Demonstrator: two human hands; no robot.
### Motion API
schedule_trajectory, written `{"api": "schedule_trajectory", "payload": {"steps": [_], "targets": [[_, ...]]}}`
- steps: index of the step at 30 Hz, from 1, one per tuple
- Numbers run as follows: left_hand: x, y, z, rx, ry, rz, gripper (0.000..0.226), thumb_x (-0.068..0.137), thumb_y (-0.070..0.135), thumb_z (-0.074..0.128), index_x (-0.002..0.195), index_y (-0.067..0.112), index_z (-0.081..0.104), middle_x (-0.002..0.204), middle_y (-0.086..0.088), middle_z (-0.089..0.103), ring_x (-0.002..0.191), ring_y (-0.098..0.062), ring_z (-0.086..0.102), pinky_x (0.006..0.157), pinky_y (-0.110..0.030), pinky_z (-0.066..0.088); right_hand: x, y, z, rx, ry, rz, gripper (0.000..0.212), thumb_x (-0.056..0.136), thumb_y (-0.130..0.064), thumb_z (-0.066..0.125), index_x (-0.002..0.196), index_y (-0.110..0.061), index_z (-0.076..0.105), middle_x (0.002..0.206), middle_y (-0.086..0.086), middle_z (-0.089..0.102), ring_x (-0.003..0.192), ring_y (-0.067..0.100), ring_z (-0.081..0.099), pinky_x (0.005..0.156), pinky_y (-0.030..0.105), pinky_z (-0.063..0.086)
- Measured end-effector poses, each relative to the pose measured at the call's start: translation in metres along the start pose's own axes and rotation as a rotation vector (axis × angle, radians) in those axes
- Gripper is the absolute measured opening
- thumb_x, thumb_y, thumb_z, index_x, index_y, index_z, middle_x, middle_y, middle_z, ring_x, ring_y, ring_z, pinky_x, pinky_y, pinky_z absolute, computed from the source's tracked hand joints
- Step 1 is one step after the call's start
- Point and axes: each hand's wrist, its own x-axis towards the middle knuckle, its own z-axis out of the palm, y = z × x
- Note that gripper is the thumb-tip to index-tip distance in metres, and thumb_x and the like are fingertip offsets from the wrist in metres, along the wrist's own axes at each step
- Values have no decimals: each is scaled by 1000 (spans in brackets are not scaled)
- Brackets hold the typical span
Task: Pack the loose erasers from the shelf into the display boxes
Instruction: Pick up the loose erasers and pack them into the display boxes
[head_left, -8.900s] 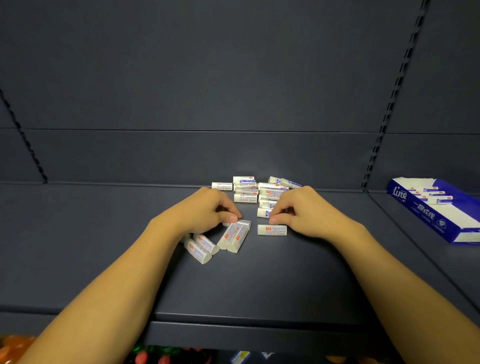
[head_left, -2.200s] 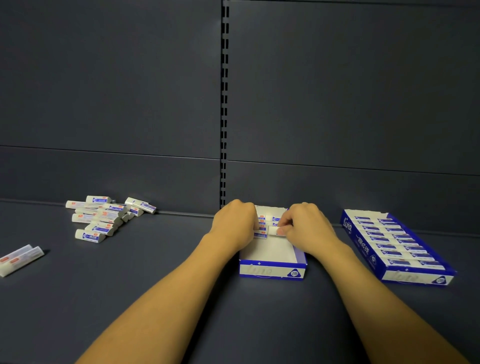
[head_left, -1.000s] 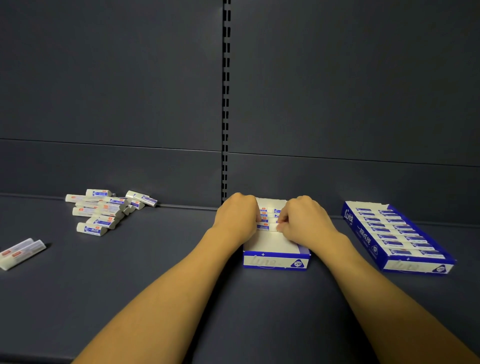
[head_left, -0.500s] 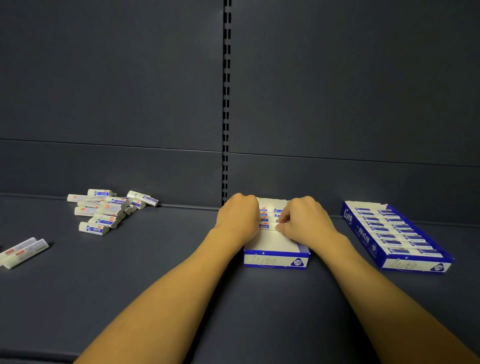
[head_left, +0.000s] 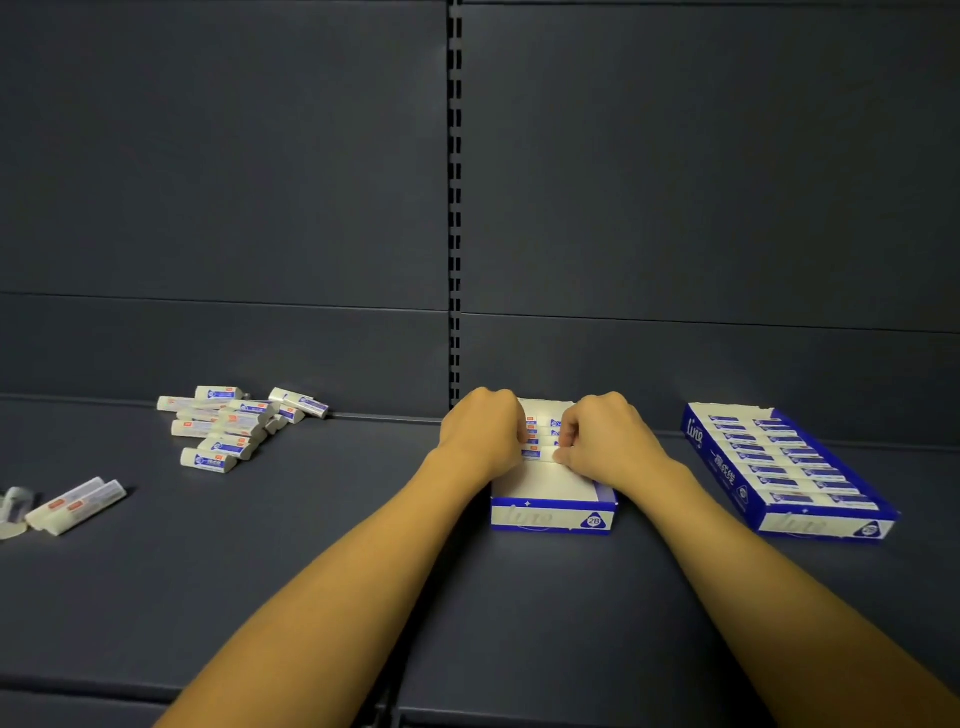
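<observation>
— Dark grey shelf (head_left: 156, 582), and on it a blue-and-white display box (head_left: 551, 514) right in the middle, by the slotted upright (head_left: 455, 208) of the back wall. What are the hands doing?

— Both are inside that box, at its far end. The left hand (head_left: 480, 434) and the right hand (head_left: 608, 441) have curled fingers, and between them lies the nearest eraser (head_left: 535, 454) of a short row. The right grip pinches its end with thumb and fingertip. The left grip is closed against the other end, though its fingertips are hidden behind the knuckles.

— How full is the box?

— Only the far part holds erasers; the near part shows bare white floor.

— And the loose ones?

— A heap of loose erasers (head_left: 234, 428) lies well to the left, near the back wall. Two more erasers (head_left: 78, 505) sit side by side farther left and nearer, just beside something clear and blurred at the frame's edge.

— Anything on the right?

— A second display box (head_left: 826, 525), turned at an angle, apart from the hands, with erasers packed in rows along its whole length.
</observation>
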Motion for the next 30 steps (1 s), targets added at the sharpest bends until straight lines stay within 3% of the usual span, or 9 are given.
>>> {"api": "schedule_trajectory", "payload": {"steps": [5,10,15,19,22,26,30], "targets": [[-3,5,-14,46,-29,22,22,89,27,71,110,22,76,117,0,67,101,-21,64,80,-37,57,-3,1,-12,87,-37,11,18,76,-38,79,77,-23,70,92,-3,68,82,16,65,72,34,58],[-14,-2,-46,29,50,-73,26,91,20,65,115,26,73,119,0,68,100,-23,65,75,-34,54,-4,9,-39,188,46,-36,18,87,-26,72,103,-19,70,100,-1,68,91,16,65,80,38,59],[-41,-26,-74,146,18,-206,32,86,19,59,112,28,74,120,-1,68,104,-28,65,85,-39,57,-3,-6,-60,111,13,-114,20,87,-22,67,107,-20,67,101,2,67,89,19,64,80,39,59],[-66,-46,-96,189,15,-292,33,93,22,55,123,18,68,124,-9,66,108,-32,63,91,-43,55,-10,-35,-70,25,-20,-202,26,90,-25,65,113,-14,60,104,6,66,89,22,63,80,38,58],[-89,-58,-111,225,37,-355,34,93,26,54,122,15,67,122,-11,65,106,-34,63,89,-42,54,-18,-60,-73,-29,-62,-268,28,89,-22,63,114,-12,58,105,9,64,89,25,62,74,36,56],[-126,-72,-129,269,68,-434,30,96,31,54,113,11,68,110,-12,66,90,-32,63,72,-36,49,-32,-95,-72,-81,-123,-343,19,85,-16,59,103,-9,57,96,9,60,79,25,58,56,30,42],[-159,-87,-146,339,72,-482,34,97,37,56,119,12,65,116,-11,65,97,-32,64,76,-37,51,-46,-131,-71,-103,-158,-397,17,84,-13,56,101,-9,56,89,6,55,77,24,56,52,29,38]]}}
